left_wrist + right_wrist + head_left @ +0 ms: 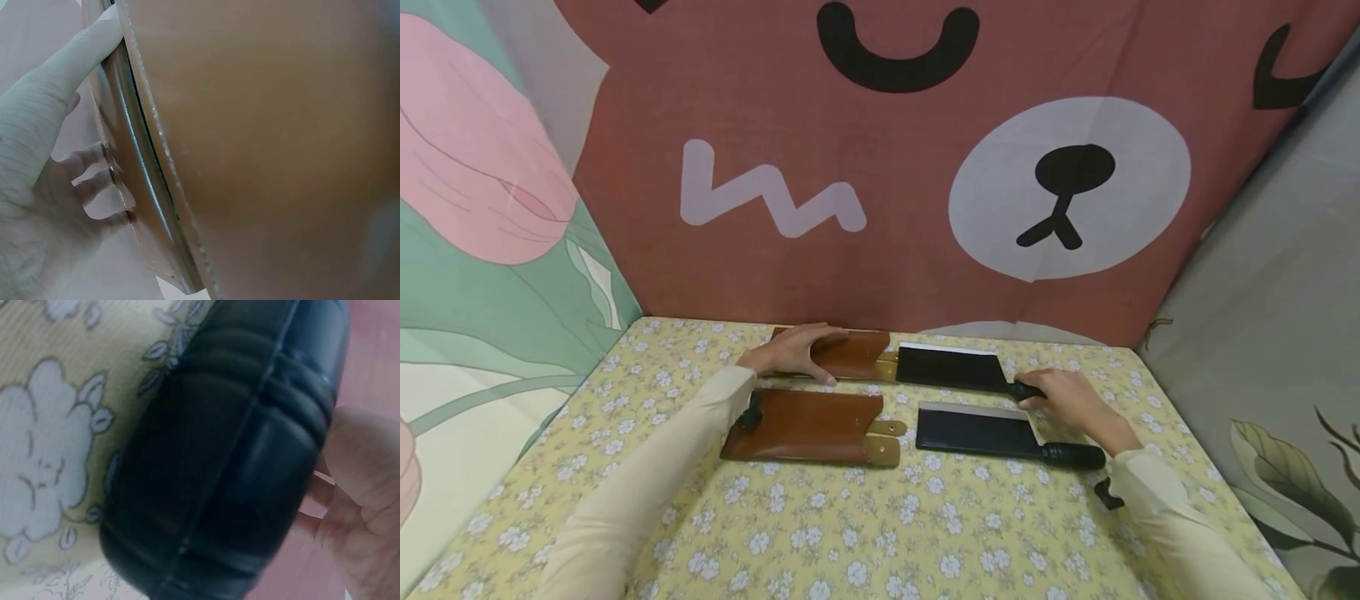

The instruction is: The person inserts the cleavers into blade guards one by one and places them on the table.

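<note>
Across the far brown leather sheath (853,354), my left hand (793,348) holds its left part, thumb at the near edge and fingers over the top. In the left wrist view, the thumb (84,53) is beside a sheath's stitched edge. My right hand (1067,398) grips the black handle of the far cleaver (951,367), whose dark blade with a pale upper edge lies close to that sheath's strap end. The near sheath (812,427) lies below the left hand, its flap straps to the right. A second cleaver (977,431) lies nearer, its thick handle filling the right wrist view.
A yellow floral cloth (850,533) covers the table. Behind stands a reddish-brown printed fabric backdrop (910,275), with patterned fabric on the left and right sides.
</note>
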The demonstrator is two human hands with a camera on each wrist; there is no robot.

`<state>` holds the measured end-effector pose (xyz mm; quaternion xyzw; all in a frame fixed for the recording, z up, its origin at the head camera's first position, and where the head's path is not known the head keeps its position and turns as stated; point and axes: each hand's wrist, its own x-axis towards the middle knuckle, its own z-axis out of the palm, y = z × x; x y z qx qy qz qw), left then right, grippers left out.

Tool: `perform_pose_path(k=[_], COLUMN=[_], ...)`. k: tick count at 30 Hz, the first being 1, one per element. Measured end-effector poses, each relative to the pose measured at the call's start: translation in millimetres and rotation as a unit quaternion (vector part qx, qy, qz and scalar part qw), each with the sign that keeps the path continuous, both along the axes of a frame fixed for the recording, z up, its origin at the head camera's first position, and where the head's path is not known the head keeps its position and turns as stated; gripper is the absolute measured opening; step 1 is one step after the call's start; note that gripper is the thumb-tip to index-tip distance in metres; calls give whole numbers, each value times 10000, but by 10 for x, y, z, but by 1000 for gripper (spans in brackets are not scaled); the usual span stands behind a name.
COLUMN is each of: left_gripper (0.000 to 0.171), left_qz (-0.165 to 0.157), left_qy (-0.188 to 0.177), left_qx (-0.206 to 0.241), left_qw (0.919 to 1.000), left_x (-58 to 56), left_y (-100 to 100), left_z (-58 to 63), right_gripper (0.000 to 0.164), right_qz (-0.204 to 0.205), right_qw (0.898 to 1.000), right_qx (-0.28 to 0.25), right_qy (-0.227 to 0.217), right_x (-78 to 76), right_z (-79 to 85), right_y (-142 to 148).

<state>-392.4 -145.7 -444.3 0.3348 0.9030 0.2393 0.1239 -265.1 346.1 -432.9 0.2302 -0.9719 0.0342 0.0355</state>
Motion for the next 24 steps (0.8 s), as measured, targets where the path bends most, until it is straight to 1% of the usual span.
perform_pose_path(k=[5, 8, 14, 24], left_gripper=[101, 101, 102, 102], left_qz=[68, 100, 181, 238], left_qy=[74, 55, -24, 90], left_qx=[1, -14, -24, -77], left_qw=[9999, 9999, 9998, 9996], left_x=[16, 21, 26, 16], left_y=[-8, -10, 0, -2], left_z=[-14, -18, -11, -24], right_gripper=[49, 49, 47, 46], right_qz=[59, 102, 99, 139], right_qw=[9999, 9999, 9999, 9999], right_qx=[-24, -14, -15, 1], right_qy=[84, 117, 60, 48], right_x=[6, 12, 7, -12], right_z=[-12, -8, 11, 20], right_y=[-18, -38, -84, -136])
